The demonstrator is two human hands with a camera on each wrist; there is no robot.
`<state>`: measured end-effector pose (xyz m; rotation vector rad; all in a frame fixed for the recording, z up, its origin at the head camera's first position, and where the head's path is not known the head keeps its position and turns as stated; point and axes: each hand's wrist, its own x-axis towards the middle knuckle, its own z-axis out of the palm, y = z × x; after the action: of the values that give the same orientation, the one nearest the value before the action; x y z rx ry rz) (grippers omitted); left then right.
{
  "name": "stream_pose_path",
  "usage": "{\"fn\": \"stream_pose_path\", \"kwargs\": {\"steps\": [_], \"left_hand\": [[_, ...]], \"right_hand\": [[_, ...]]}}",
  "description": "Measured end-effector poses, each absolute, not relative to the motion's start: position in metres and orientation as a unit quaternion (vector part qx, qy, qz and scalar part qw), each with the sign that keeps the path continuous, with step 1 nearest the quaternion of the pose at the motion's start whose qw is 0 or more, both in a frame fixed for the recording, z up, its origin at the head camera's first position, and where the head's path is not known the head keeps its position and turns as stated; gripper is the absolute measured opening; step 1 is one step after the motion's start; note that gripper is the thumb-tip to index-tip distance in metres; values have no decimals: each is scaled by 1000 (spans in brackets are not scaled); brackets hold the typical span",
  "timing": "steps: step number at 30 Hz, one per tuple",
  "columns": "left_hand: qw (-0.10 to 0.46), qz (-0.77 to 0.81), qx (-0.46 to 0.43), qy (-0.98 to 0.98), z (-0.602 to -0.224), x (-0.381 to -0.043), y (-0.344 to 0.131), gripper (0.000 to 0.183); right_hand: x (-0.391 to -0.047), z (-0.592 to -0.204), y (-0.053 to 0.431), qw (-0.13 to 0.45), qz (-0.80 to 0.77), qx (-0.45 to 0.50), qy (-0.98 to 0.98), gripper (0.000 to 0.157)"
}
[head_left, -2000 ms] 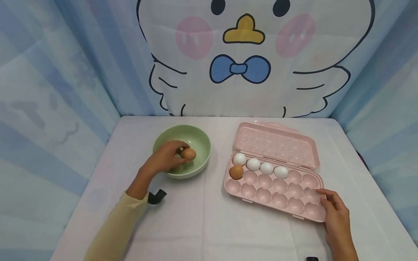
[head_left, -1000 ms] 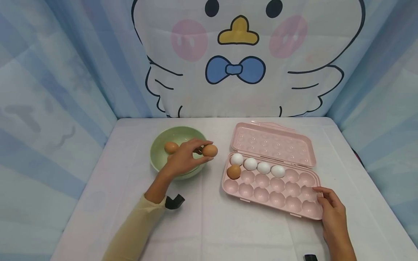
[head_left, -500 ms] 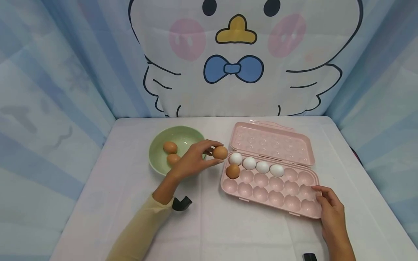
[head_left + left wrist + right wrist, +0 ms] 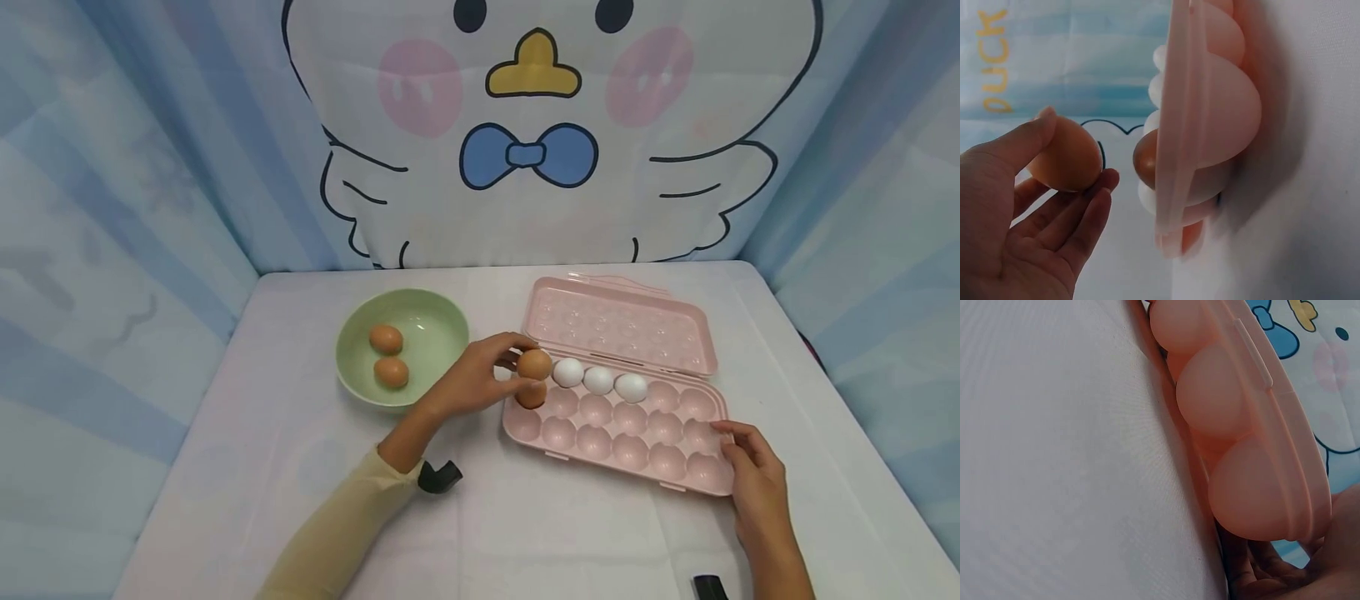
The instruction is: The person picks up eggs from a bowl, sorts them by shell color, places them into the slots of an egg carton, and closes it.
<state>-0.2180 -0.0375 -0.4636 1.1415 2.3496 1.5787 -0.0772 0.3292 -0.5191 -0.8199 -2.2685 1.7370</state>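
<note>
My left hand (image 4: 480, 375) pinches a brown egg (image 4: 535, 364) between thumb and fingers, over the left end of a pink egg carton (image 4: 573, 460). In the left wrist view the held egg (image 4: 1067, 156) is apart from the carton's rim (image 4: 1172, 125). A second brown egg (image 4: 532, 395) sits in the carton's middle row at the left end. White eggs (image 4: 598, 381) stand in the back row; the leftmost one is hidden behind the held egg and hand. My right hand (image 4: 761, 483) grips the carton's right end, thumb on top and fingers beneath.
A green bowl (image 4: 446, 333) stands left of the carton, holding two brown eggs (image 4: 392, 372). The carton's lid (image 4: 618, 325) lies folded back behind it. Printed curtains (image 4: 660, 208) enclose the white table (image 4: 420, 533) at the back and sides.
My left hand has lifted a brown egg out of the bowl and carried it right to above the carton's left end. The right hand keeps its hold on the carton.
</note>
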Motion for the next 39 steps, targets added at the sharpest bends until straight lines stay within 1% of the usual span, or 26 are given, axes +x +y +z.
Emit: {"fn": "stream_pose_path", "kwargs": {"steps": [5, 14, 31, 39], "left_hand": [[66, 530, 372, 759, -472, -219, -28, 44], [82, 538, 380, 748, -481, -219, -20, 46], [70, 515, 410, 749, -489, -219, -4, 45], [56, 491, 406, 769, -494, -217, 0, 49]], "right_hand": [[-77, -520, 329, 83, 585, -275, -759, 36], [-77, -520, 329, 87, 585, -271, -759, 36], [-77, -521, 329, 91, 581, -270, -762, 36], [-76, -520, 328, 93, 578, -271, -765, 36]]}}
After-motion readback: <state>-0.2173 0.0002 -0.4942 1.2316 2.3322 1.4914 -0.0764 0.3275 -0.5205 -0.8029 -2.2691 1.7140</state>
